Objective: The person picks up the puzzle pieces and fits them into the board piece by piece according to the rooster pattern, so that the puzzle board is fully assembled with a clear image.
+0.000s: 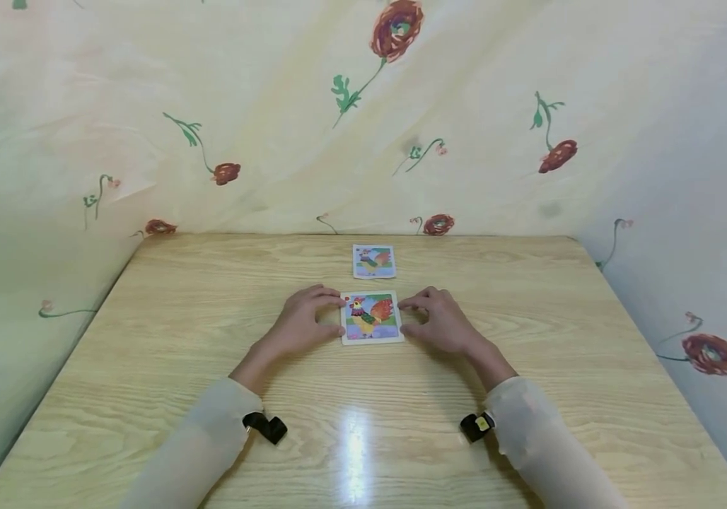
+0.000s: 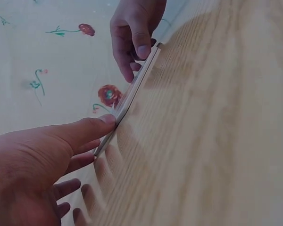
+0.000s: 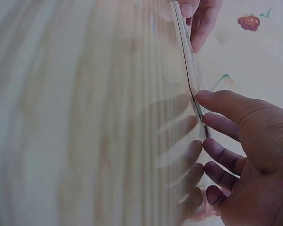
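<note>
A small square picture board (image 1: 373,318) with a colourful rooster and a pale border lies on the wooden table. My left hand (image 1: 305,319) holds its left side, thumb near the front corner and fingers near the back one. On the opposite side, my right hand (image 1: 440,322) holds the right edge in the same way. The left wrist view shows the board's thin edge (image 2: 132,94) almost side-on, with the left thumb's tip on it. In the right wrist view, the right thumb touches the edge and the lower fingers are spread beside it. A paler rooster card (image 1: 374,261) lies just behind the board.
The wooden table (image 1: 147,339) reaches back to a flower-printed cloth (image 1: 274,127), which also hangs along the sides. Black wrist cameras (image 1: 265,427) sit at both cuffs, low over the tabletop. Light glares off the table in front of the board.
</note>
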The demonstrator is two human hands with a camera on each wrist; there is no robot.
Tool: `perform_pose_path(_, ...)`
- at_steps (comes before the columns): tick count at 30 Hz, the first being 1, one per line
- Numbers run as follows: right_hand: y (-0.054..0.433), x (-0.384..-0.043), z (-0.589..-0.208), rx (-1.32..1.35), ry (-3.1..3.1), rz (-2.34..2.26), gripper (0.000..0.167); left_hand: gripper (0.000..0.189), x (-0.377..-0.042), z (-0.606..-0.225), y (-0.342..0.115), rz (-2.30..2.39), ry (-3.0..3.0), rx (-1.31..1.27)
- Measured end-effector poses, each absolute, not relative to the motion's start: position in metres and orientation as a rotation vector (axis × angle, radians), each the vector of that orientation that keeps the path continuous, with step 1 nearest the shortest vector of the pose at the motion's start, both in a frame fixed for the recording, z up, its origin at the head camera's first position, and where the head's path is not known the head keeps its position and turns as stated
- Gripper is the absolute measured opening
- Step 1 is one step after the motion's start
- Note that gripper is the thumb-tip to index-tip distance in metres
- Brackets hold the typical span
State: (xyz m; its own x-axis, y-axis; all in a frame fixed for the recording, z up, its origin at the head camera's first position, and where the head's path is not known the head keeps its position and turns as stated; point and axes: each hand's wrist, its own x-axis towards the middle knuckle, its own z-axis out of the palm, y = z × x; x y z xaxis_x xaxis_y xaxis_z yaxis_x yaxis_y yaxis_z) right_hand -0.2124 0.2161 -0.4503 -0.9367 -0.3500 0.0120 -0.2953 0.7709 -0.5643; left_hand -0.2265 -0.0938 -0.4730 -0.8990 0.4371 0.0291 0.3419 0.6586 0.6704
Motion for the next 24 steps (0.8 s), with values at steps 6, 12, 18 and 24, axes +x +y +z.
perform_pose_path(6, 0.221, -0.212, -0.449, -0.455, 2.874, -0.892, 0.042, 0.05, -0.235, -0.473, -0.085, 1.046, 2.734, 0.632)
perform_pose_path(12, 0.224, -0.215, -0.451, -0.486, 2.887, -0.884, 0.041, 0.049, -0.238, -0.472, -0.083, 1.015, 2.752, 0.636)
perform_pose_path(18, 0.226, -0.22, -0.446, -0.562, 2.873, -0.841, 0.04, 0.052, -0.244, -0.462, -0.088, 1.077, 2.63, 0.598)
perform_pose_path(24, 0.235, -0.237, -0.406, -0.671, 2.945, -0.749, 0.042, 0.06, -0.264, -0.405, -0.105, 0.919, 2.778, 0.704)
